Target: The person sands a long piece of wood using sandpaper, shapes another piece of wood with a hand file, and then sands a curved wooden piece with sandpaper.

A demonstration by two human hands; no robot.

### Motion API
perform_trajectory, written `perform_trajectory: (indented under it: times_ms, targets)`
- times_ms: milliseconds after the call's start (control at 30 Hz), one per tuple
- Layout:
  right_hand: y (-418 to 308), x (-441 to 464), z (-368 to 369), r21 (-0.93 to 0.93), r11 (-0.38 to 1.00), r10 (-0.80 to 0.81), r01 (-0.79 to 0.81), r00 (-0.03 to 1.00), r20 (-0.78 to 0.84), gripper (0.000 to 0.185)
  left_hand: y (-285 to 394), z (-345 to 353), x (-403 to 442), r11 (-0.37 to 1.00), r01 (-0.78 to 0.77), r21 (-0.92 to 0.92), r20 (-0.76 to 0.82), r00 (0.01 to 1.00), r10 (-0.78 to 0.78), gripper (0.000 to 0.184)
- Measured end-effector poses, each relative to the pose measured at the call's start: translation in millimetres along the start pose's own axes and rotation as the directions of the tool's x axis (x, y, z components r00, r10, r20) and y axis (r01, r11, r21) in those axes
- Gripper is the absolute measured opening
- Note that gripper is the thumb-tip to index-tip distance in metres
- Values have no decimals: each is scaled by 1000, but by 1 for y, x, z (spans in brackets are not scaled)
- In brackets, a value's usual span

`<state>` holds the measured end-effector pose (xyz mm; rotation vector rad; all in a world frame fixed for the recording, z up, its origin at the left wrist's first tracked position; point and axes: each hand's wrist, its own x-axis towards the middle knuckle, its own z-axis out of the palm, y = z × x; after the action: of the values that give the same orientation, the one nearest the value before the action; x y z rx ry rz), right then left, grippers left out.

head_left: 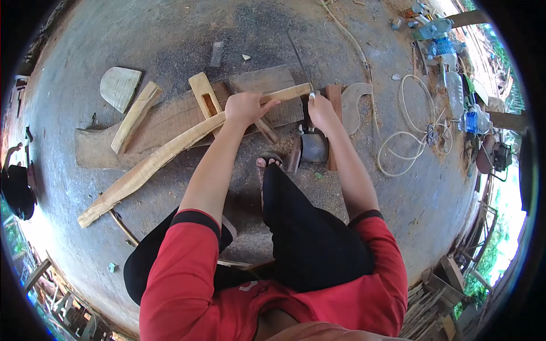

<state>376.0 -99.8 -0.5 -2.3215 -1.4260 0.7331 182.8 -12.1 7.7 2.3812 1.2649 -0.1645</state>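
Long wooden piece [150,165]: lying from 8 to 1 o'clock, crossing a plank [176,122]. Step, I am judging remotely: working its upper end with a slim blade [297,50]; steady holding seems called for. Left hand [243,108]: clamping the piece, thumb pointing 3 o'clock. Right hand [322,112]: gripping the blade's hidden end, forearm angling toward 11.

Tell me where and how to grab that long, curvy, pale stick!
I'd grab the stick just beside the left hand, toward its wide part, coming from above and curling around it. It looks slimmer there, and nothing covers its top.
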Motion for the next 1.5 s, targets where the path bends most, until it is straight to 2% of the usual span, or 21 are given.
perform_trajectory:
  times_ms: [100,167,300,467,533,633,767,933,1067,1133,1200,1300,1400,1500]
  targets:
    - [7,-51,-9,-4,1000,-19,19,999,-26,35,-2,0,3,1000,20,-13,-13,1000,-20,67]
    - [27,-90,-8,-46,998,49,-49,999,16,35,-1,6,3,1000,5,-10,-6,1000,-5,68]
    - [30,-147,-29,-7,992,128,-128,989,75,34,-1,3,1,1000,6,-8,-21,1000,-7,68]
    - [21,-110,-28,57,994,91,-96,991,97,35,-6,5,1,999,-36,-16,-78,996,34,66]
    - [19,-71,-15,1,1000,9,-9,1000,15,36,-7,5,3,998,-49,-30,-76,996,47,65]
    - [5,-39,-8,-2,999,44,-44,998,41,35,-3,5,3,998,-42,-40,-73,997,39,65]
    - [15,-66,-8,4,1000,-3,3,1000,-6,36,-5,8,2,999,-28,-21,-114,993,26,67]
    - [40,-149,-22,-62,990,131,-125,986,103,36,-1,4,1,1000,-4,-14,-55,998,4,69]
    - [24,-138,-37,-103,980,181,-168,975,132,35,-3,3,0,1000,5,4,-66,998,-4,70]
    - [15,-102,-34,-41,995,97,-92,985,143,35,-6,8,1,1000,-12,2,-85,996,12,69]
    - [14,-58,-19,-32,999,-1,3,999,48,34,-4,8,4,1000,-30,-6,-103,994,30,68]
    - [3,-19,-11,-5,999,-31,32,999,30,32,-5,10,2,1000,-11,-23,-93,996,9,65]
    - [3,-20,-11,-13,1000,-28,28,999,22,32,-4,10,4,1000,0,-12,-119,993,-2,63]
    - [27,-69,-10,-41,999,-1,2,1000,25,33,-5,9,4,1000,-9,-1,-79,997,9,71]
